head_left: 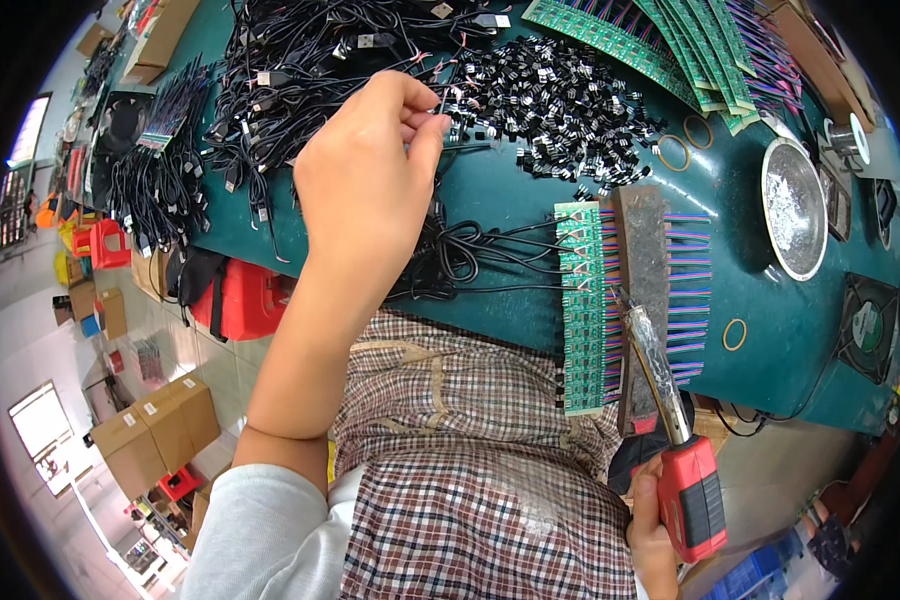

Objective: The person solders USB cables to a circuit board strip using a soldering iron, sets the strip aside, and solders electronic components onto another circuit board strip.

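Note:
My left hand (370, 165) is raised over the table beside the heap of black USB cables (310, 90). Its thumb and fingers are pinched together; whatever is between them is too small to make out. My right hand (652, 530) grips a soldering iron (692, 490) by its red and black handle. The iron's metal barrel slants up over a dark bar (642, 270), its tip close to the green circuit board panel (582, 310). Several black cables (510, 255) run from the panel's left side, their ends on its upper pads. Multicoloured wires (688, 290) stick out at the right.
Small black and metal connectors (560, 105) lie heaped at the far middle. Stacked green board panels (660, 45) are behind them. A metal bowl (794, 210), a solder spool (848, 143), rubber bands (734, 334) and a fan (867, 328) are at the right. A red stool (250, 300) stands left.

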Tool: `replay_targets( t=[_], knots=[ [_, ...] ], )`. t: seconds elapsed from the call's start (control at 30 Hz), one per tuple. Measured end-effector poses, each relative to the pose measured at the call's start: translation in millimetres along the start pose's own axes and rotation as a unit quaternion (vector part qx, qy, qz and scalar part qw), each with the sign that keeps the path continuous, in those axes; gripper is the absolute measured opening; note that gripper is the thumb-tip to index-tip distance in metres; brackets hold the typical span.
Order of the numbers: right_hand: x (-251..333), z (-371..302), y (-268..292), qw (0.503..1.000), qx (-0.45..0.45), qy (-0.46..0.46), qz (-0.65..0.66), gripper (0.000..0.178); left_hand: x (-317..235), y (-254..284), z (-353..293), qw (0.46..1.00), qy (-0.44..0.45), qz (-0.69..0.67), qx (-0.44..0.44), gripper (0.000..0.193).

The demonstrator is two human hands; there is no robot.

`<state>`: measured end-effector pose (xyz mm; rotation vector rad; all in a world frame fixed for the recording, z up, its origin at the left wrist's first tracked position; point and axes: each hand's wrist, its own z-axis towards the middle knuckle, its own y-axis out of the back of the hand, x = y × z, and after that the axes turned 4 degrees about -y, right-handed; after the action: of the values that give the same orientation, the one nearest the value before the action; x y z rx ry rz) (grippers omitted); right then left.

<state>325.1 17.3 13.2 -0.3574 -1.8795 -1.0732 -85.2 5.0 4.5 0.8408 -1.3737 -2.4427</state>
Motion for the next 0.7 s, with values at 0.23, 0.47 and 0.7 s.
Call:
replay_targets(
  t=[0.23, 0.47, 0.7],
  knots=[
    [8.7, 5.3, -0.4, 1.000, -0.004, -0.013, 0.013, 0.022, -5.7, 5.3, -4.8, 0.996, 0.060, -0.070, 0.005, 0.015],
    [9.9, 3.3, 1.0, 1.000, -0.008, -0.012, -0.006, 0.021, -5.6, 1.5, -9.2, 0.989, 0.068, -0.132, 0.007, 0.014],
    [8.8, -0.6, -1.7, 0.999, -0.023, -0.032, -0.006, 0.020, -33.0, 24.6, -16.6, 0.956, 0.047, -0.283, 0.058, 0.006]
  ],
)
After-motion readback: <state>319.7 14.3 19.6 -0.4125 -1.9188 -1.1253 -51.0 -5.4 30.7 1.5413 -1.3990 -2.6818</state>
